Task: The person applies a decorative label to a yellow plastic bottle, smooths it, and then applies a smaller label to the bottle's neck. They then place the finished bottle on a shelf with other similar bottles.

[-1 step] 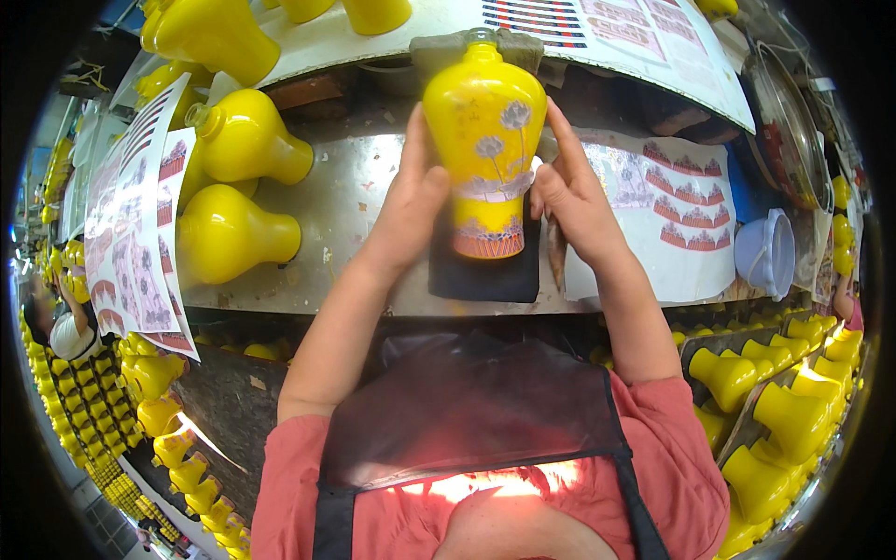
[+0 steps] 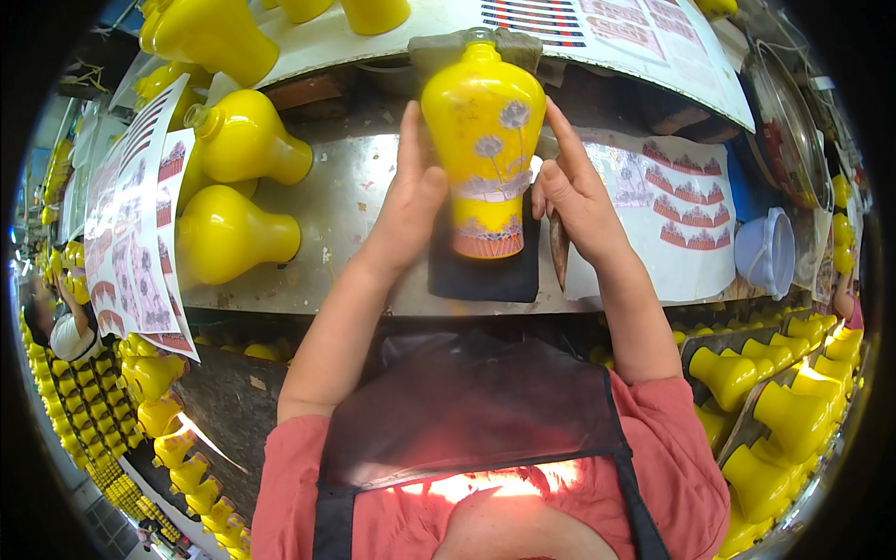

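A glossy yellow vase (image 2: 483, 98) lies in front of me, clear glass neck pointing away and base toward me. Purple lotus flowers, small dark marks and a red-and-purple border at its foot decorate it. My left hand (image 2: 411, 191) is cupped along its left side, thumb toward the waist. On the other side my right hand (image 2: 579, 196) curves along the vase with fingers stretched up its shoulder. That hand also holds a tool with a brown tapered handle (image 2: 558, 250); a white piece shows by the thumb. Below the vase is a black pad (image 2: 483, 282), and its neck lies over a grey block (image 2: 429, 58).
More yellow vases (image 2: 238, 233) lie at left behind upright printed sheets (image 2: 140, 229). Another printed sheet (image 2: 686, 252) lies at right beside a pale bucket (image 2: 765, 252). A white shelf (image 2: 439, 28) runs across the back. Racks of yellow vases (image 2: 784, 411) flank me; another person (image 2: 73, 331) is far left.
My left fingers have shifted slightly outward along the vase. The brown handle under my right hand has swung and shows more plainly. The vase has barely moved.
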`<state>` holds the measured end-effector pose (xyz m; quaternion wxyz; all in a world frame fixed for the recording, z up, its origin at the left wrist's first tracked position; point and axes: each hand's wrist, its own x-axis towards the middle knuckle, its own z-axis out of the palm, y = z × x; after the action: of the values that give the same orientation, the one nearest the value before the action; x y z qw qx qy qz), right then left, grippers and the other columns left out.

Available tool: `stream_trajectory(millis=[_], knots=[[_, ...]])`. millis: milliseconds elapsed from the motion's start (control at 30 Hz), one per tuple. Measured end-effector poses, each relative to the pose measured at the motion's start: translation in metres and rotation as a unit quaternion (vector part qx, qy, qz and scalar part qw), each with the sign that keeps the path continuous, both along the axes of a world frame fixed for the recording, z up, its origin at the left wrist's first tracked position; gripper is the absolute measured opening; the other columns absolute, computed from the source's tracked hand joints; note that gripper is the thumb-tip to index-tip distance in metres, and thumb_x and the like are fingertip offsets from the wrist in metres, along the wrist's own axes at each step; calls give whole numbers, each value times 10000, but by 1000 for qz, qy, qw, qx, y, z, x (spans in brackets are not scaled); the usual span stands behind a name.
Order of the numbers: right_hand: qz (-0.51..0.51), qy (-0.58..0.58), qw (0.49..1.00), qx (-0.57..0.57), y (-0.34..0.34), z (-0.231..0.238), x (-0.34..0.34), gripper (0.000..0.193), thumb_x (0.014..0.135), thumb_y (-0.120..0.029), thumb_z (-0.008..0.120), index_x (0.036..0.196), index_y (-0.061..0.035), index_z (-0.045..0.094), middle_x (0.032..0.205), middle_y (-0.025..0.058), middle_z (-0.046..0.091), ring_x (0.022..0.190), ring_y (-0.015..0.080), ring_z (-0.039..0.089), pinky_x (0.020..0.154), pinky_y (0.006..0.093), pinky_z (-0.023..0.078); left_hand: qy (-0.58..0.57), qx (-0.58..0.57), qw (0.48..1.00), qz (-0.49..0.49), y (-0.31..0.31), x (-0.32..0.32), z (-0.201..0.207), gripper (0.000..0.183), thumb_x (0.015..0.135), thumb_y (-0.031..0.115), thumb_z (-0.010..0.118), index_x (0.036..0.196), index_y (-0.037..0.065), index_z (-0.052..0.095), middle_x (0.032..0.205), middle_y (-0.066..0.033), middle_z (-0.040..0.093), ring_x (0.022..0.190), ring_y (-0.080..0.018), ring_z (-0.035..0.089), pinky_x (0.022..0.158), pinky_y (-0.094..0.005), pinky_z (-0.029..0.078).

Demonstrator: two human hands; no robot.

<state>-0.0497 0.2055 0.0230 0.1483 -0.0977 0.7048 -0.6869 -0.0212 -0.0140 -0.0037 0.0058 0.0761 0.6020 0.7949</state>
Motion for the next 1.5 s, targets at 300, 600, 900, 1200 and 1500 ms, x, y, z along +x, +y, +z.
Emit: stream_trajectory(millis=[300, 600, 900, 1200, 1500], knots=[[-19, 61, 995, 73, -7, -2, 5, 851, 948, -241, 691, 1639, -109, 211, 876, 33, 621, 669, 50, 527, 627, 218, 447, 52, -155, 986, 19, 9, 0, 4, 936, 1006, 352, 564, 1610, -33, -37, 1596, -253, 337, 1481, -345, 344, 1207, -398, 266], [-8, 9, 998, 66, 1, 17, 3, 789, 1002, -257, 651, 1643, -116, 212, 949, 26, 615, 722, 41, 526, 661, 213, 473, 80, -146, 982, 87, 10, -3, 8, 931, 956, 305, 614, 1630, 32, 33, 1646, -243, 201, 1509, -382, 260, 1216, -459, 250], [-20, 60, 995, 75, -12, 12, 6, 858, 988, -269, 698, 1649, -113, 172, 933, 14, 618, 738, 42, 533, 687, 213, 482, 265, -484, 825, 125, 3, -15, 30, 677, 807, 259, 709, 1459, 187, 544, 1606, -223, 212, 1450, -439, 232, 1206, -499, 253], [-17, 62, 997, 51, -11, 5, 5, 894, 957, -237, 712, 1645, -88, 160, 1202, 82, 576, 771, 51, 549, 698, 219, 494, 286, -490, 813, 128, 2, -17, 28, 710, 797, 289, 714, 1468, 165, 519, 1595, -234, 227, 1436, -455, 240, 1205, -507, 252], [-26, 7, 999, 33, -10, 10, 2, 868, 938, -204, 682, 1643, -115, 183, 1065, 110, 672, 766, 86, 614, 718, 263, 517, 279, -505, 806, 131, 4, -16, 33, 706, 791, 303, 722, 1453, 163, 520, 1574, -240, 250, 1421, -460, 258, 1200, -517, 260]])
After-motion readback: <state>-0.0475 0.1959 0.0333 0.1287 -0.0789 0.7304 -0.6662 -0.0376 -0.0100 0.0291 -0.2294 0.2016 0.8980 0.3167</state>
